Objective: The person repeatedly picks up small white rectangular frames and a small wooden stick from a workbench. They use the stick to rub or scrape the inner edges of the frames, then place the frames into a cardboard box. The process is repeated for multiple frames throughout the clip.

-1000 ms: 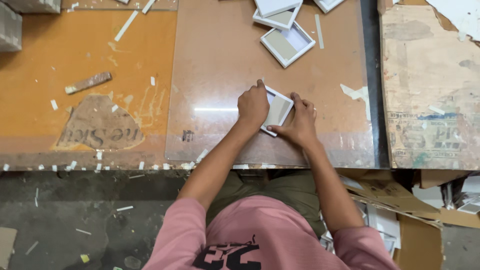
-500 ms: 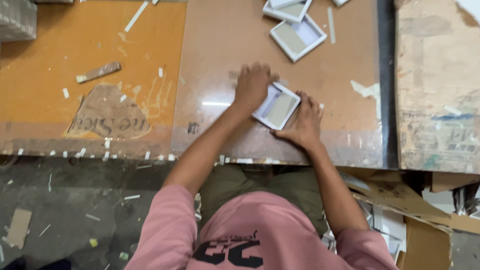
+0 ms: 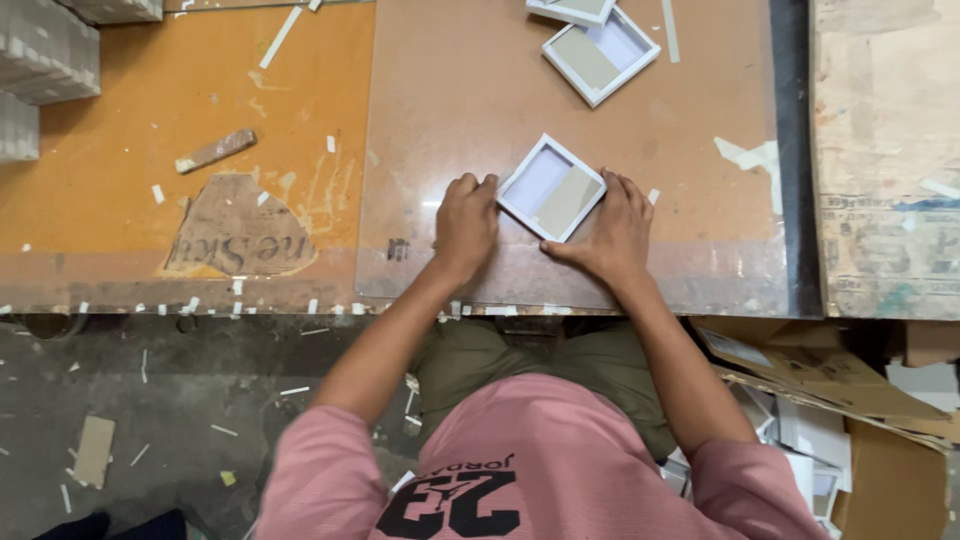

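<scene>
The worktable (image 3: pixel 300 120) is a flat bench with an orange board on its left part, a glossy brown sheet over its middle and a worn, stained cardboard panel (image 3: pixel 885 160) at its right end; below its near edge lies a grey concrete floor (image 3: pixel 150 400) scattered with offcuts. At the far left corner stand stacks of grey-white boxes (image 3: pixel 45 60). On the orange board lie a small brown wooden stick (image 3: pixel 215 150), a torn patch of brown paper (image 3: pixel 235 235) near the front edge, and many white paper slivers. Towards the far edge of the brown sheet rest two more square white frames (image 3: pixel 600 55), one partly cut off by the top of the view, well apart from the hands. Nothing lies between them and the hands. Near the middle of the front edge lies the small square white frame (image 3: pixel 552 187), turned like a diamond, flat on the sheet. The left hand (image 3: pixel 466 222) presses its curled fingers against the frame's left corner, touching it rather than gripping it. The right hand (image 3: pixel 610 228) lies with fingers spread along the frame's right and lower edge, steadying it against the table. Under the table's right end, flattened cardboard and white scraps (image 3: pixel 830 400) pile on the floor.
</scene>
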